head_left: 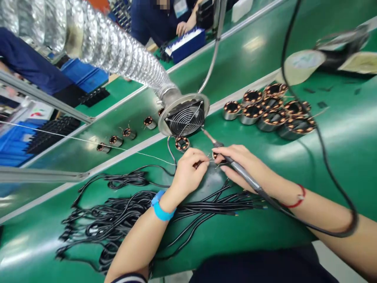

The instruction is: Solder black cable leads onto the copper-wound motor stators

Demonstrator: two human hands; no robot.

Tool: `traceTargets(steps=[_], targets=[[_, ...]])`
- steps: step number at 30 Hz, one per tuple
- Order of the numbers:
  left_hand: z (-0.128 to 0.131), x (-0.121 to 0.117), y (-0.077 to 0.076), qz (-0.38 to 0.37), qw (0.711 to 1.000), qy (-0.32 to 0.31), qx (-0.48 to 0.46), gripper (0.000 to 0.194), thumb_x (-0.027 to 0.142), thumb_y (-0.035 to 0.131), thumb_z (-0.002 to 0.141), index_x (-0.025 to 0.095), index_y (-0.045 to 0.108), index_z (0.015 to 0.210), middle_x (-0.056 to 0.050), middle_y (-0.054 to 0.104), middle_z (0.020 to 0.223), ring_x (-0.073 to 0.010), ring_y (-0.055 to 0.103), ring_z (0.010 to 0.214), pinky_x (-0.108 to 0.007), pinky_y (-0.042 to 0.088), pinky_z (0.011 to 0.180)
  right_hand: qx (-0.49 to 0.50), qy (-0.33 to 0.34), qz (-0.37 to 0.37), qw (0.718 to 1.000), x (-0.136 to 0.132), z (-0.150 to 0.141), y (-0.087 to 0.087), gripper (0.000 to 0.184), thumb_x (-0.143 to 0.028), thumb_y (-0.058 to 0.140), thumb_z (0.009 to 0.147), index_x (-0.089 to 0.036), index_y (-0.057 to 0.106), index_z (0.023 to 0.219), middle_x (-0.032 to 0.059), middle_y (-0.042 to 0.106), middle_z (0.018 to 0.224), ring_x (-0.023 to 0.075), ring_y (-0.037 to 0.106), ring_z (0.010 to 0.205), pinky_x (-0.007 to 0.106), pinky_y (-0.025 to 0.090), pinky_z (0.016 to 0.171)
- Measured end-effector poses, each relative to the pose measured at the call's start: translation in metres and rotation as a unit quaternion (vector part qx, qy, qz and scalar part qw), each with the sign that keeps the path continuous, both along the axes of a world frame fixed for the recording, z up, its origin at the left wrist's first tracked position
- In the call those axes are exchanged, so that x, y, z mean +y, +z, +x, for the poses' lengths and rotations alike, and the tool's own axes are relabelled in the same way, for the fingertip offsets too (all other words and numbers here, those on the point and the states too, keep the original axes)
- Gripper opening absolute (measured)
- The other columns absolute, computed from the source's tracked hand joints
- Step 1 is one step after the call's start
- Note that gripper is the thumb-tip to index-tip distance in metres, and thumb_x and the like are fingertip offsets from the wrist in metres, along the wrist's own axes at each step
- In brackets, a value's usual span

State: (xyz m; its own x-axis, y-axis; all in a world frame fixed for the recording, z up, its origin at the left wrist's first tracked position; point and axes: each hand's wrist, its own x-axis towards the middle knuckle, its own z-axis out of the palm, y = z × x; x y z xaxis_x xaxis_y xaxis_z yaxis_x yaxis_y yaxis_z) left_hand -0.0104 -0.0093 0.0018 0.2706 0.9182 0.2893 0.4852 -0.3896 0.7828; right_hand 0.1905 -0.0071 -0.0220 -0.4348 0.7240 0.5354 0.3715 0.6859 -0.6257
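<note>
My right hand (238,165) is closed round a soldering iron (235,167), its tip pointing up-left toward the fan. My left hand (188,173) is pinched shut on a small part with thin wire ends, which I cannot make out clearly; a thin solder wire (88,140) runs from the left toward its fingers. Both hands meet over the green bench (324,169), just in front of a copper-wound stator (182,143). A blue band sits on my left wrist, a red string on my right.
A fume fan (185,117) on a silver flexible duct (118,51) hangs just beyond my hands. Several copper-wound stators (268,108) are grouped at right, a few more on the conveyor (123,133). Black cables (123,216) lie under my left arm. Another person (159,19) works across the line.
</note>
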Motion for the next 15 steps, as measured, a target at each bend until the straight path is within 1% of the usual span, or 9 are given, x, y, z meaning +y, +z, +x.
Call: traceTargets(steps=[2, 3, 5, 7, 9, 12, 15], targets=[[-0.002, 0.002, -0.002, -0.051, 0.998, -0.001, -0.027, 0.013, 0.009, 0.064, 0.081, 0.017, 0.071, 0.073, -0.004, 0.068, 0.084, -0.0132, 0.063, 0.078, -0.024, 0.052, 0.070, -0.029, 0.003, 0.041, 0.999, 0.003, -0.001, -0.003, 0.040, -0.013, 0.054, 0.094, -0.024, 0.052, 0.132, 0.0015, 0.071, 0.094, 0.0202, 0.064, 0.086, 0.037, 0.050, 0.082], [-0.002, 0.002, -0.003, -0.069, 0.997, -0.002, -0.039, 0.013, 0.010, 0.065, 0.080, 0.017, 0.071, 0.073, -0.004, 0.068, 0.084, -0.0131, 0.062, 0.077, -0.024, 0.051, 0.068, -0.035, -0.010, 0.053, 0.998, 0.005, -0.003, -0.004, 0.038, -0.014, 0.054, 0.095, -0.024, 0.052, 0.132, 0.0013, 0.071, 0.092, 0.0199, 0.064, 0.083, 0.036, 0.050, 0.079], [-0.002, 0.003, -0.004, -0.094, 0.994, 0.002, -0.060, 0.011, 0.011, 0.067, 0.079, 0.017, 0.071, 0.070, -0.003, 0.067, 0.082, -0.0128, 0.060, 0.076, -0.024, 0.049, 0.066, -0.037, -0.052, 0.065, 0.996, 0.007, -0.007, -0.006, 0.037, -0.016, 0.054, 0.097, -0.024, 0.052, 0.133, 0.0017, 0.071, 0.091, 0.0200, 0.063, 0.079, 0.035, 0.049, 0.076], [-0.002, 0.004, -0.005, -0.108, 0.991, 0.014, -0.072, 0.011, 0.011, 0.067, 0.077, 0.017, 0.071, 0.069, -0.003, 0.066, 0.080, -0.0124, 0.059, 0.074, -0.024, 0.048, 0.065, -0.041, -0.087, 0.069, 0.993, 0.008, -0.010, -0.008, 0.038, -0.016, 0.054, 0.098, -0.024, 0.050, 0.135, 0.0024, 0.072, 0.092, 0.0209, 0.063, 0.080, 0.036, 0.049, 0.076], [-0.002, 0.004, -0.006, -0.120, 0.989, 0.023, -0.079, 0.011, 0.010, 0.067, 0.076, 0.017, 0.071, 0.068, -0.002, 0.065, 0.079, -0.0116, 0.057, 0.073, -0.023, 0.047, 0.064, -0.048, -0.089, 0.077, 0.992, 0.007, -0.009, -0.009, 0.041, -0.017, 0.055, 0.097, -0.024, 0.049, 0.137, 0.0020, 0.072, 0.092, 0.0216, 0.063, 0.081, 0.037, 0.049, 0.076], [-0.002, 0.004, -0.006, -0.146, 0.985, 0.021, -0.090, 0.011, 0.010, 0.068, 0.075, 0.017, 0.070, 0.067, -0.002, 0.065, 0.080, -0.0108, 0.056, 0.071, -0.023, 0.046, 0.063, -0.055, -0.068, 0.078, 0.993, 0.004, -0.003, -0.006, 0.043, -0.022, 0.057, 0.097, -0.024, 0.049, 0.139, 0.0025, 0.073, 0.096, 0.0226, 0.066, 0.085, 0.038, 0.050, 0.076], [-0.001, 0.003, -0.005, -0.167, 0.981, 0.006, -0.095, 0.010, 0.011, 0.068, 0.075, 0.016, 0.069, 0.066, -0.002, 0.065, 0.080, -0.0104, 0.056, 0.070, -0.023, 0.045, 0.062, -0.036, -0.088, 0.065, 0.993, -0.002, 0.005, 0.001, 0.042, -0.022, 0.057, 0.098, -0.024, 0.052, 0.140, 0.0029, 0.074, 0.096, 0.0220, 0.069, 0.088, 0.037, 0.053, 0.079]])
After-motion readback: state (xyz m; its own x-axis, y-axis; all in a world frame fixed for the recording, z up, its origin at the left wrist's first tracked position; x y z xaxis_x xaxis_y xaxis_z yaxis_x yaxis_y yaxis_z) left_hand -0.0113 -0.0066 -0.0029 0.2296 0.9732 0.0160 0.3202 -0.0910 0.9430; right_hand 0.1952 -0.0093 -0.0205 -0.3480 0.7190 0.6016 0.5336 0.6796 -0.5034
